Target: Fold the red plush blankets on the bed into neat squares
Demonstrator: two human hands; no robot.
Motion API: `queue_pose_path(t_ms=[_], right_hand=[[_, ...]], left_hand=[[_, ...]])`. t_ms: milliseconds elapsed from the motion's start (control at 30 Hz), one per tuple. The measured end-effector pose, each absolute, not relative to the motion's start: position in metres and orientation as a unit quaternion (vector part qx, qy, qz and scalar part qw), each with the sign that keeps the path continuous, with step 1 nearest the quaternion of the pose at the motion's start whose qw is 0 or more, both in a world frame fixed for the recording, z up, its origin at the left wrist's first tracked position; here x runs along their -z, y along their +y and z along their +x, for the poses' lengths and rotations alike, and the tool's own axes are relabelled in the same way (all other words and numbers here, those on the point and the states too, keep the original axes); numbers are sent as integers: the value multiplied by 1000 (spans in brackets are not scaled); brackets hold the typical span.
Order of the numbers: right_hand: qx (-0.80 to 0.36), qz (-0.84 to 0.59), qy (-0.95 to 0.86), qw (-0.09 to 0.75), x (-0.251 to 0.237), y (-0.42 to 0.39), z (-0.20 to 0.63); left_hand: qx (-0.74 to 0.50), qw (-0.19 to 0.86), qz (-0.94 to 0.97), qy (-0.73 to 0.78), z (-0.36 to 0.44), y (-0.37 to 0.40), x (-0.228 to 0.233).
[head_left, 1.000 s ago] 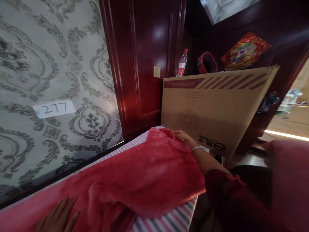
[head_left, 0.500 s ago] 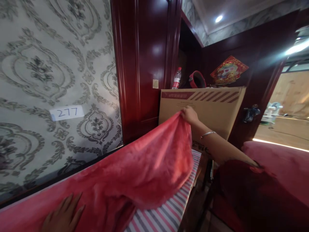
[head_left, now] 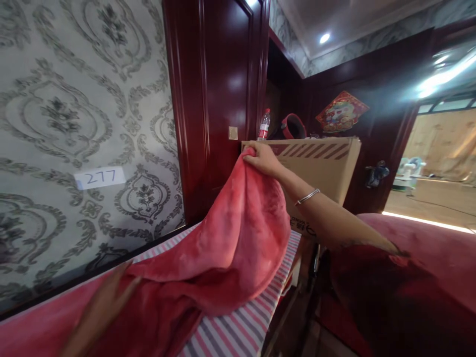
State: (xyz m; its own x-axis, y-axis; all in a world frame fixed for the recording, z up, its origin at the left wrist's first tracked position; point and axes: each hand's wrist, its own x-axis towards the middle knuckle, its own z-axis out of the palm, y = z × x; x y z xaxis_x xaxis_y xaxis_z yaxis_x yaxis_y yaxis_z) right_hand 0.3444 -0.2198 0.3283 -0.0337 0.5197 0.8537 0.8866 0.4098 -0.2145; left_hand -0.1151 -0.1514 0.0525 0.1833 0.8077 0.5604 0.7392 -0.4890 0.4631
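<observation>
A tall cardboard box [head_left: 320, 163] stood just past the far end of the striped mattress [head_left: 238, 332], blocking that side. The patterned wall [head_left: 74, 124] closed off the left edge. The right edge lay open.

right hand [head_left: 260, 157] gripping lifted red blanket [head_left: 230, 248] corner, left hand [head_left: 102, 307] on blanket, cardboard box [head_left: 320, 163] behind

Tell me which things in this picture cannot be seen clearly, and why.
- Left hand, head view: motion blur, so its grip on the red blanket is unclear.
- Cardboard box: lower part hidden by the right hand's forearm and the blanket.
- Water bottle: label too small to read.
- Striped mattress: mostly covered by the blanket.
</observation>
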Motion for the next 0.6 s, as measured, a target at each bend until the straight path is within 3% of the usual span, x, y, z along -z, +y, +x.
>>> queue_pose_path(t_ms=[167, 333, 467, 600], right_hand=[[91, -455, -763, 450, -309, -226, 283], [20, -451, -719, 529, -281, -229, 266], [-146, -403, -687, 587, -254, -232, 275], [-397, -335, -659, 544, -217, -242, 278]], left_hand=[[-482, 217, 783, 327, 15, -184, -190], [-456, 409, 772, 170, 97, -190, -230], [-510, 309, 769, 231, 105, -181, -224], [-541, 195, 772, 271, 88, -168, -236]])
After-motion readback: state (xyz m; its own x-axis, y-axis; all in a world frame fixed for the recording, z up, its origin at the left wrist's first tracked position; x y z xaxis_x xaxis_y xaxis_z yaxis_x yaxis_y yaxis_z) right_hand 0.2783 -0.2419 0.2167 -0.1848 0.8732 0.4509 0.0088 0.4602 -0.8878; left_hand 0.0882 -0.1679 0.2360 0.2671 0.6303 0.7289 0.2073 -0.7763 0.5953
